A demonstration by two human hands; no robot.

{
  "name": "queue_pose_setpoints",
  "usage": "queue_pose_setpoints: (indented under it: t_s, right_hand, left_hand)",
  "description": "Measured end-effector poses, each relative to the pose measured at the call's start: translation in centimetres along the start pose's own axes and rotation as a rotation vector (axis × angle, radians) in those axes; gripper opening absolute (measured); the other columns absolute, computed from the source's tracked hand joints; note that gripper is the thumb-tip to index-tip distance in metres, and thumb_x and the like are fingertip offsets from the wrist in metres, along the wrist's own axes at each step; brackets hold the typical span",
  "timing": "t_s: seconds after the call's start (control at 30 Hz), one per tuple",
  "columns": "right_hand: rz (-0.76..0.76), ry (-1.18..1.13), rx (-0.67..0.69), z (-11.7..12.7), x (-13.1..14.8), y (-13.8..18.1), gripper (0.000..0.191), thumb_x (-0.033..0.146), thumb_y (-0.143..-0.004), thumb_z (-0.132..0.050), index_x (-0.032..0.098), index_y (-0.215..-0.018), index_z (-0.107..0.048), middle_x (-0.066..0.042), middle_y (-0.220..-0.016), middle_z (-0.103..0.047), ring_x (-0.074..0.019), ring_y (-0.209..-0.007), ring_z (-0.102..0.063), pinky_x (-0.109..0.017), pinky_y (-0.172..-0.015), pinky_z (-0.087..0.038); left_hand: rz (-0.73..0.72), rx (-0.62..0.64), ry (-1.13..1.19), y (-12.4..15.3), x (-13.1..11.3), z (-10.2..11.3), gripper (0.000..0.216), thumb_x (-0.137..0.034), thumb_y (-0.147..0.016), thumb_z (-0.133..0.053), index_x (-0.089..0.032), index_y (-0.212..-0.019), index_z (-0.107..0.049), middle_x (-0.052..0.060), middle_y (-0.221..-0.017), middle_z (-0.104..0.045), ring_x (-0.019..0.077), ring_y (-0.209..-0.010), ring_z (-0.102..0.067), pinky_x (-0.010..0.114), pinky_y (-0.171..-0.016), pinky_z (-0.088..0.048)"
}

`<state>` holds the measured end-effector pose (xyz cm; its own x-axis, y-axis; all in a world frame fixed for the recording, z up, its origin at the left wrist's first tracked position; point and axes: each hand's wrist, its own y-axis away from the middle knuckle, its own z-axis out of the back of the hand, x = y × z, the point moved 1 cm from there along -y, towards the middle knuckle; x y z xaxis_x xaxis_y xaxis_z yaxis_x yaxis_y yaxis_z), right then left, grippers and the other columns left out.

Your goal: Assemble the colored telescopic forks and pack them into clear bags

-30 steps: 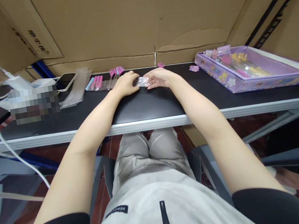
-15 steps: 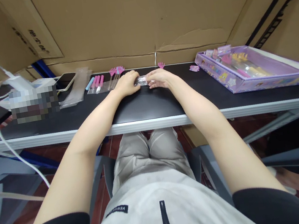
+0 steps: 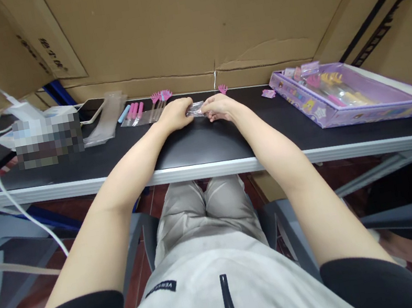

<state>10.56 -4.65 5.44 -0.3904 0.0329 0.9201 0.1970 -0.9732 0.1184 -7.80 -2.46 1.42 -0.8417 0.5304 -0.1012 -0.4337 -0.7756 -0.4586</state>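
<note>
My left hand (image 3: 174,114) and my right hand (image 3: 220,107) meet at the far middle of the black table (image 3: 204,141). Both pinch the ends of a small clear plastic bag (image 3: 195,109) held between them. Just left of my left hand lie pink hand-shaped sticks (image 3: 160,100) and pink and blue sticks in a clear bag (image 3: 134,114). One loose pink hand-shaped piece (image 3: 222,89) lies beyond my right hand.
A purple toy box (image 3: 347,94) with small toys stands at the right. A small purple piece (image 3: 267,93) lies beside it. At the left are a stack of clear bags (image 3: 106,119), a phone (image 3: 91,110), a white charger with cable (image 3: 19,115). Cardboard boxes (image 3: 183,25) wall the back.
My right hand's fingers have curled in from a flatter, open pose and closed on the clear bag. My left hand has stayed on the bag's other end.
</note>
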Motion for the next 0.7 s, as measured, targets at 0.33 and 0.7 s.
queue_pose_setpoints:
  t_s: [0.33,0.7]
  right_hand:
    - [0.001,0.004,0.005,-0.1,-0.2,-0.2,0.041,0.002,-0.086,-0.087,0.019,-0.067,-0.054,0.007,-0.047,-0.049,-0.0058,-0.043,-0.044,-0.019,-0.048,-0.045]
    - [0.011,-0.011,0.024,0.1,-0.2,-0.4,0.041,-0.002,-0.092,-0.076,0.018,-0.064,-0.055,0.005,-0.046,-0.048,-0.0063,-0.043,-0.044,-0.020,-0.048,-0.042]
  left_hand:
    - [0.051,0.000,0.009,0.2,-0.6,0.8,0.018,-0.022,-0.083,-0.064,-0.021,-0.097,-0.075,0.012,-0.098,-0.079,0.0322,-0.102,-0.072,0.036,-0.085,-0.052]
    - [0.108,0.019,-0.037,0.3,-0.4,1.1,0.018,-0.021,-0.084,-0.066,-0.020,-0.097,-0.079,0.012,-0.098,-0.081,0.0325,-0.104,-0.074,0.036,-0.087,-0.052]
